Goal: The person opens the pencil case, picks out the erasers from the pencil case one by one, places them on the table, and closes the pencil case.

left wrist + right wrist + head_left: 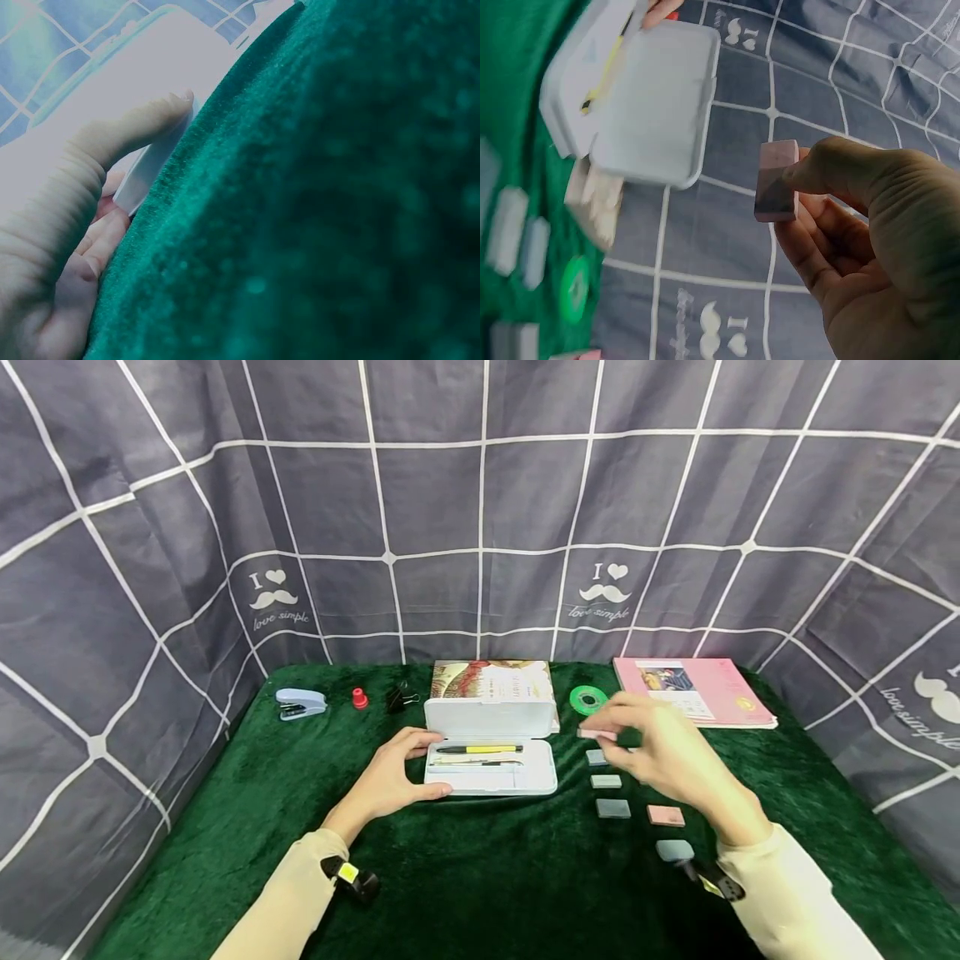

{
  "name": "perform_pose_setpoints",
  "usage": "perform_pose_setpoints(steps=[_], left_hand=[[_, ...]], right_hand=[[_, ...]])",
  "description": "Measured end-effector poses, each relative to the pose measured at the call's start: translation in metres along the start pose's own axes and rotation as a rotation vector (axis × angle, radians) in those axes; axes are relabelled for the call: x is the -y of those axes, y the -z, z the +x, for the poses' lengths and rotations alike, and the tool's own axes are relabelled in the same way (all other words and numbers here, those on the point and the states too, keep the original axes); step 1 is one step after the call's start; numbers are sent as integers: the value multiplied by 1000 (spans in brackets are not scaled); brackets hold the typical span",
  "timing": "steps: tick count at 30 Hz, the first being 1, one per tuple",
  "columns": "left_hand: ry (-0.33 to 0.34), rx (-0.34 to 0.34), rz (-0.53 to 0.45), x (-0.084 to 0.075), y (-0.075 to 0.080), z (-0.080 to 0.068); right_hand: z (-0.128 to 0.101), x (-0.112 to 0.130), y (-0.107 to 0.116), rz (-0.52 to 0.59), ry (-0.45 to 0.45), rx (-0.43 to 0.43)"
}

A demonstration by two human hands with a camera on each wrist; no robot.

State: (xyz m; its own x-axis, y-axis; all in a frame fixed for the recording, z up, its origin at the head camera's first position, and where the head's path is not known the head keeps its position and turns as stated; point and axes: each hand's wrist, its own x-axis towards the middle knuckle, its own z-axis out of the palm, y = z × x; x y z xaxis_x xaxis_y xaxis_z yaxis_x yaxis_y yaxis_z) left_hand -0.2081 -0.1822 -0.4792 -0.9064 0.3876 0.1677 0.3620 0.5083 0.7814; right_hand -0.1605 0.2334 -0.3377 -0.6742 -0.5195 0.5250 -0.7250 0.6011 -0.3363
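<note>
A white pencil case (538, 768) lies open on the green cloth, its lid raised at the back. Inside are a yellow-and-black pen (487, 749) and a slim white pen (480, 763). My left hand (393, 768) grips the case's left end, the thumb (146, 124) along the near rim and the fingers at the side. To the right of the case, my right hand (667, 752) pinches a pink eraser (776, 180) between thumb and fingers, above the cloth. Below that hand lie several small blocks, among them a grey one (613, 808) and a pink one (665, 815).
Along the back stand a stapler (301, 703), a small red-capped item (360, 697), black binder clips (401, 697), a patterned book (491, 681) behind the lid, a green tape roll (588, 699) and a pink notebook (727, 693). A grey checked curtain (480, 527) rises behind.
</note>
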Motion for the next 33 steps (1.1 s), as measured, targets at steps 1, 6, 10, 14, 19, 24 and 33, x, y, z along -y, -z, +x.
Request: perform_pose_setpoints(steps=[1,6,10,14,19,24,33], left_hand=[[-4,-1,1,0,0,0],[-10,-4,8,2,-1,1],[-9,3,7,1,0,1],[-5,6,4,0,0,1],[5,11,5,-2,-1,0],[15,7,8,-1,-1,1],[45,-12,-17,-5,-1,-1]], right_hand=[[-8,-1,3,-2,-2,-3],[-45,-3,0,61,-35,21],[-74,-5,-12,140,-61,44],[-95,-8,-26,191,-60,78],[-109,-13,-38,222,-28,163],[-111,-12,-38,263,-25,256],[-70,-12,-32,168,-6,80]])
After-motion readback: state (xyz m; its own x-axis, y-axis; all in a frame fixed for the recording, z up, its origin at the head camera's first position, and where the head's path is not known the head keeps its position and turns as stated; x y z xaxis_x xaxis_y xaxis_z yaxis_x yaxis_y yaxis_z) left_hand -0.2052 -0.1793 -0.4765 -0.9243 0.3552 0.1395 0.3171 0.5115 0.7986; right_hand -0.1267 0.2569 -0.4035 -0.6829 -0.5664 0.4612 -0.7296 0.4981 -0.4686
